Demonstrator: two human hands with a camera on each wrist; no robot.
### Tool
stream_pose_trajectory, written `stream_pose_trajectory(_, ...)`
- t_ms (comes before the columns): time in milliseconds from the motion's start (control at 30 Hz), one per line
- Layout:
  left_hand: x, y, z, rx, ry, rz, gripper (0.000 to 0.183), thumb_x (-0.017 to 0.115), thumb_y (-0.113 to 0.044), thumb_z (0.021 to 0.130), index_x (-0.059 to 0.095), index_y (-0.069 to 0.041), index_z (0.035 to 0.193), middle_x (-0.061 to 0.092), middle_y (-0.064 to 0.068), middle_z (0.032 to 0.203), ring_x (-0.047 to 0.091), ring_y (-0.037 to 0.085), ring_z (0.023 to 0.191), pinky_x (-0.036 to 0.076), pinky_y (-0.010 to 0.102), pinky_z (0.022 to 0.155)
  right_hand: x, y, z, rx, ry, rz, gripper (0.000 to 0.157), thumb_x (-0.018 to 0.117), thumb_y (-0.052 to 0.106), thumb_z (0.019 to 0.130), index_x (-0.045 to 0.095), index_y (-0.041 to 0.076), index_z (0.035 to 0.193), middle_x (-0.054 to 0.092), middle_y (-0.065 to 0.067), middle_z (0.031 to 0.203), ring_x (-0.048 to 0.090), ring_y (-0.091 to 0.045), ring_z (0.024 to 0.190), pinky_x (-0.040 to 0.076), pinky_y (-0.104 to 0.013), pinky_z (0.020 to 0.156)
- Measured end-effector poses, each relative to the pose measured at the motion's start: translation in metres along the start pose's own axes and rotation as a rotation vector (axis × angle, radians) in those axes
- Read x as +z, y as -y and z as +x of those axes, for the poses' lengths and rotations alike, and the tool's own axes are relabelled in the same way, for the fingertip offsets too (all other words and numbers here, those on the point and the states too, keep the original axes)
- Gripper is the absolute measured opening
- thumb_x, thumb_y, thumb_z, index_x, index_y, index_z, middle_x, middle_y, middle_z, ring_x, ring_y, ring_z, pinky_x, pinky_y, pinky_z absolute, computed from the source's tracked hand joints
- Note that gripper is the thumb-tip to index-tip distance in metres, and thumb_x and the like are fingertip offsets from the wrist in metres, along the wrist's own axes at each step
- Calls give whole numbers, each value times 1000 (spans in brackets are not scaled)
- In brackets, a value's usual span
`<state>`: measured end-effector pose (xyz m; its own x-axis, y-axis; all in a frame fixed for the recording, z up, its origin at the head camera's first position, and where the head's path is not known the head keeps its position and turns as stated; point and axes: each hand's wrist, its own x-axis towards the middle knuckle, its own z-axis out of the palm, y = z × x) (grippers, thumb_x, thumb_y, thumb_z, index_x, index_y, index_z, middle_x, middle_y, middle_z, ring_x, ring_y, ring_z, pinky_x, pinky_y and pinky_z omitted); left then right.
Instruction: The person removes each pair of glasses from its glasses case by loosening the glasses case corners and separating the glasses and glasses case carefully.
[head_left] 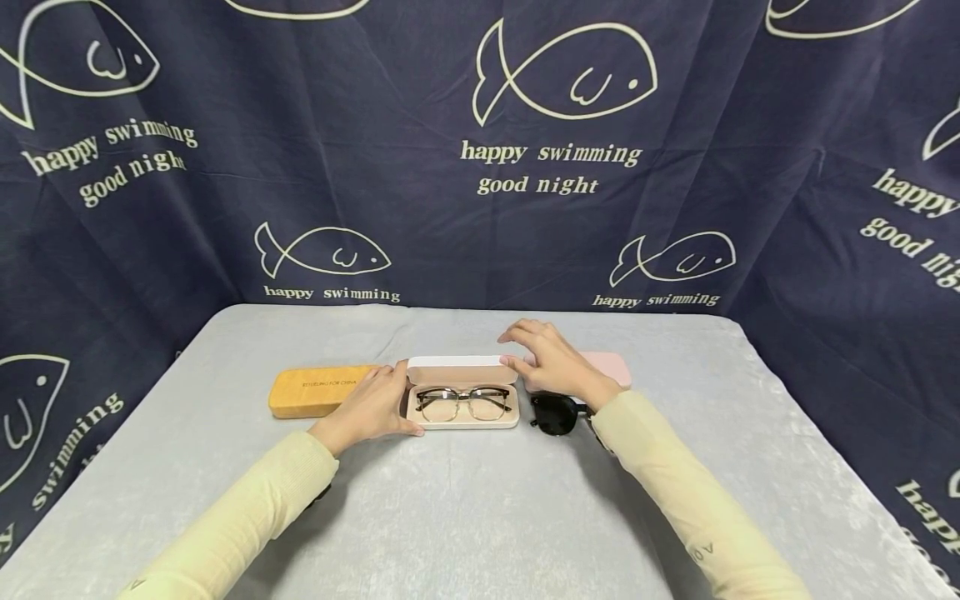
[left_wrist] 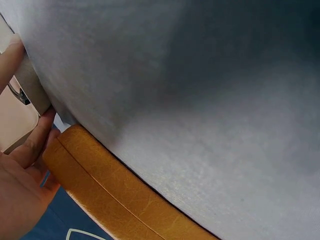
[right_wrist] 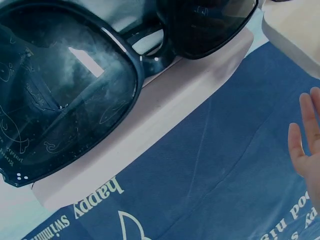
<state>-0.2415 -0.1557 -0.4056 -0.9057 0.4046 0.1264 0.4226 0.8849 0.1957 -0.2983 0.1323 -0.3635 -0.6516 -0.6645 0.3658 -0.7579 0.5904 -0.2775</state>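
Note:
An open white eyeglass case [head_left: 463, 423] lies on the table, its lid [head_left: 453, 362] raised at the back. Inside, a pair of dark-browed eyeglasses [head_left: 489, 392] rests with its temples folded. My left hand [head_left: 373, 406] holds the left end of this case, thumb at the front corner and fingers behind. In the left wrist view those fingers pass close beside the orange-brown case [left_wrist: 110, 185]. Over by the lid's right end is my right hand [head_left: 553, 360], its fingers spread and loosely bent, holding nothing. Black sunglasses [head_left: 555, 414] lie under the right wrist.
A pink case [head_left: 606, 365] stands behind the sunglasses, partly hidden by the right arm. The orange-brown case with small lettering sits left of the white one. A grey cloth covers the table [head_left: 465, 517]; a dark blue fish-print curtain [head_left: 420, 167] hangs behind it.

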Motion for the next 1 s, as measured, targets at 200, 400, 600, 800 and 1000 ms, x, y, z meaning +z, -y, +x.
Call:
stream_pose_trajectory(200, -1, -1, 0, 1, 2, -10, 107, 81, -50, 56, 33, 10, 130, 63, 8, 94, 52, 32, 107, 35, 45, 98, 1, 7, -4, -75, -44, -36, 24, 60, 23, 88, 63, 9, 106, 59, -5, 111, 52, -21, 108, 38, -40, 88)
stream_pose_trajectory(400, -1, 0, 0, 8, 1, -8, 108, 81, -50, 56, 32, 10, 131, 64, 8, 94, 53, 32, 107, 34, 44, 99, 2, 15, -7, -147, -71, -57, 20, 61, 21, 87, 64, 9, 103, 60, -3, 104, 53, -19, 101, 38, -37, 84)
stream_pose_trajectory(600, -1, -1, -1, 4, 6, -6, 107, 81, -50, 56, 33, 10, 130, 63, 13, 100, 52, 33, 108, 35, 45, 98, 5, 22, -11, -191, -70, -87, 22, 61, 22, 87, 63, 8, 104, 60, -3, 104, 53, -20, 100, 38, -37, 87)
stream_pose_trajectory(800, -1, -1, -1, 1, 7, -9, 107, 80, -51, 57, 33, 10, 130, 62, 16, 104, 51, 34, 109, 35, 45, 98, 8, 30, -14, -217, -72, -113, 22, 62, 20, 86, 62, 8, 104, 60, -3, 104, 53, -20, 99, 40, -37, 86)
stream_pose_trajectory(1000, -1, 0, -1, 1, 5, -4, 108, 80, -52, 56, 33, 10, 131, 63, 16, 103, 52, 34, 109, 35, 45, 98, 11, 36, -17, -225, -81, -121, 22, 65, 19, 83, 62, 7, 102, 60, -3, 102, 53, -19, 94, 40, -34, 82)
